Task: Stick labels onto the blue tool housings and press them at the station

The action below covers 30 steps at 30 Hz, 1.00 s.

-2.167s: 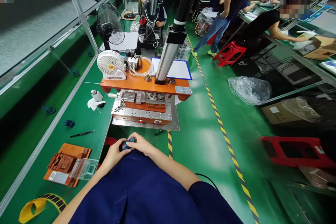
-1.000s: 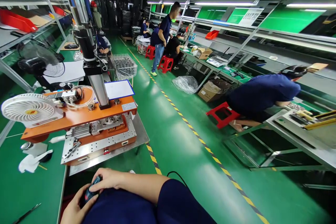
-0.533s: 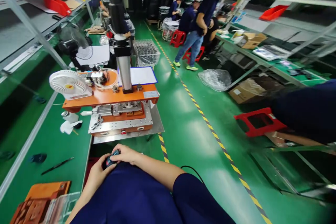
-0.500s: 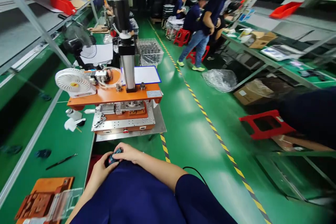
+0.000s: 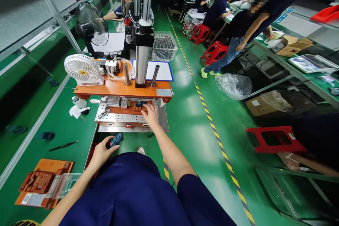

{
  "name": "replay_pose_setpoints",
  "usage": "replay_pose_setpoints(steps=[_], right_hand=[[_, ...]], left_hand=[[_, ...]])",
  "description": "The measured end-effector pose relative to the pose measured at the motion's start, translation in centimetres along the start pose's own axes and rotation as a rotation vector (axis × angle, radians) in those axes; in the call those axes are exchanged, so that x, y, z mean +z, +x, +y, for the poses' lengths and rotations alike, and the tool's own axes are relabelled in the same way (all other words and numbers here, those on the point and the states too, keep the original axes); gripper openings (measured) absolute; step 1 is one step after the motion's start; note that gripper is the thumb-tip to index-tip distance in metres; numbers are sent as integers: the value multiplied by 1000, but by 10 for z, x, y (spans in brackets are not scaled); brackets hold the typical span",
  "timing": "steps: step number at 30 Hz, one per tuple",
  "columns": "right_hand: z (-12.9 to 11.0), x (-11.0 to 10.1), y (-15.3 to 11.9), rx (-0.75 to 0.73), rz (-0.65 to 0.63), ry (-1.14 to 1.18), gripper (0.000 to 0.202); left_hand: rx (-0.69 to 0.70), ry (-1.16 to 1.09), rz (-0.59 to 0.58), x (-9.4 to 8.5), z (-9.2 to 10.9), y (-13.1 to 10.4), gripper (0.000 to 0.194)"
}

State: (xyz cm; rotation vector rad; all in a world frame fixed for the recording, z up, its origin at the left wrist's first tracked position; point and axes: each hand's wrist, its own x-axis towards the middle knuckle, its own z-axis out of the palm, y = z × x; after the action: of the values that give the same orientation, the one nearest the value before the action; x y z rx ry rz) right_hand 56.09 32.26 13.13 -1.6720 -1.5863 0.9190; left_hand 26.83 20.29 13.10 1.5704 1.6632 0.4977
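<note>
My left hand (image 5: 102, 151) is closed around a small dark blue plastic housing (image 5: 116, 140) with a touch of red, held in front of my body. My right hand (image 5: 150, 114) reaches into the orange press (image 5: 123, 89), its fingers stretched and apart. Its fingertips are at a small blue part (image 5: 139, 103) in the orange fixture (image 5: 137, 108) on the metal base plate; whether they touch it I cannot tell. Above stands the silver press cylinder (image 5: 142, 60), between two raised guide posts.
A white fan (image 5: 83, 70) sits on the press top. On the green bench lie a spray bottle (image 5: 79, 102), a pen-like tool (image 5: 64, 146), a dark part (image 5: 47, 136) and an orange fixture plate (image 5: 43, 183). Co-workers and red stools (image 5: 215, 52) are to the right.
My right hand has left the housing and moved forward into the press. My left hand keeps the housing. The press's guide posts now stand higher, and the view has shifted.
</note>
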Motion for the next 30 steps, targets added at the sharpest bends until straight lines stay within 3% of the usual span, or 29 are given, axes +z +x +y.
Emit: replay_pose_setpoints(steps=[2, 5, 11, 14, 17, 23, 26, 30], right_hand=[[7, -15, 32, -32, 21, -118, 43], [14, -16, 66, -60, -20, -245, 37], [25, -7, 85, -146, -7, -306, 34], [35, -14, 65, -189, 57, -258, 35], [52, -21, 24, -205, 167, -166, 37], [100, -30, -63, -48, 415, 10, 31], [122, -40, -85, 57, 468, 85, 34], [146, -51, -88, 207, 498, 197, 41]], left_hand=[[31, -10, 5, -1, 6, 10, 60], [75, -10, 18, -1, 14, 25, 59], [143, 63, 50, 0, 37, 66, 61], [262, 145, 82, 6, 55, 103, 56], [340, 226, 42, 21, 77, 148, 53], [385, 411, -95, 63, 113, 228, 34], [383, 491, -127, 77, 118, 242, 30], [416, 532, -145, 88, 117, 237, 33]])
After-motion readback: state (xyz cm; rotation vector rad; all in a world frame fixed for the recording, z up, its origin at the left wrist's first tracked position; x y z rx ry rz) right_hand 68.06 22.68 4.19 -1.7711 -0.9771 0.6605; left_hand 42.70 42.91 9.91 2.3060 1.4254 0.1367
